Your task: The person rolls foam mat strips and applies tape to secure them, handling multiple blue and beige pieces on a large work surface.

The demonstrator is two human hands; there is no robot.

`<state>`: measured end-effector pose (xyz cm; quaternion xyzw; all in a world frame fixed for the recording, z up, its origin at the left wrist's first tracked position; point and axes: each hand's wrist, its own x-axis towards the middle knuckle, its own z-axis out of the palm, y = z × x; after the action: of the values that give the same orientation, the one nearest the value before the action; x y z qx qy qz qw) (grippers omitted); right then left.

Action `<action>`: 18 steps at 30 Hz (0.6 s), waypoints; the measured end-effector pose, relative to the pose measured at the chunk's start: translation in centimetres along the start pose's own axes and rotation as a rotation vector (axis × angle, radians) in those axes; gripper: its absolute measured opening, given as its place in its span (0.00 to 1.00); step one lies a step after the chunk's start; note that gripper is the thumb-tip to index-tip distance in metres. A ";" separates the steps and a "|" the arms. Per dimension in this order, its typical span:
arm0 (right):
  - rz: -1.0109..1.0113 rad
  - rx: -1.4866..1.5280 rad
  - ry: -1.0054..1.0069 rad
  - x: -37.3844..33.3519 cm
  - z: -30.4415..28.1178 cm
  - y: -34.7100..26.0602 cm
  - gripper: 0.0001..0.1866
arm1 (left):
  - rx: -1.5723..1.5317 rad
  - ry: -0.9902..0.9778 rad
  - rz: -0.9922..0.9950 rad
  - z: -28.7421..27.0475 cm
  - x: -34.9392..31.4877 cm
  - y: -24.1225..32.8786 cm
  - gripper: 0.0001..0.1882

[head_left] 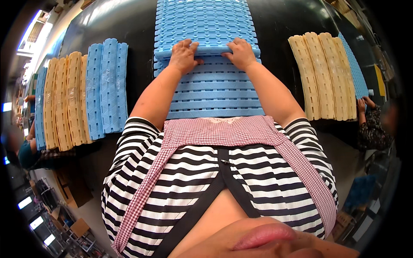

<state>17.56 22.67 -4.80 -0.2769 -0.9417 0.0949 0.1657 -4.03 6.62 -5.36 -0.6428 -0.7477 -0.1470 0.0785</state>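
Observation:
A light blue slatted plastic mat (211, 81) lies in front of me. Its far part is folded over toward me, with a knobbed side facing up and a rounded fold across the middle. My left hand (185, 56) grips the left part of this fold, fingers over the top and thumb pointing inward. At the right end of the fold, my right hand (241, 53) holds on the same way, its thumb also turned inward. Below the hands, the nearer slats lie flat with rows of slots between them. The underside of the fold is hidden.
Blue slatted bundles (107, 86) and cream slatted bundles (64, 101) stand on the dark table (112, 26) at the left. More cream bundles (322, 77) and a blue mat (353, 64) are at the right. A co-worker's hands (365, 103) touch the right-hand mat; another person (28, 150) is at the far left.

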 end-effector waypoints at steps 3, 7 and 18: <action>-0.061 0.024 -0.011 1.0 -0.8 0.8 0.22 | -0.045 -0.155 0.037 -1.2 2.4 -0.9 0.29; 0.019 0.218 0.007 -3.6 -3.3 -1.7 0.24 | -0.283 -0.082 0.113 -3.1 -2.2 1.0 0.23; -0.238 0.055 0.094 -13.3 -3.6 -4.0 0.20 | -0.256 -0.025 0.196 -4.8 -11.4 5.4 0.20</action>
<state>27.40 12.32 -3.87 -0.1628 -0.9562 0.0871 0.2274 2.80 -4.91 -3.68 -0.7193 -0.6574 -0.2246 0.0007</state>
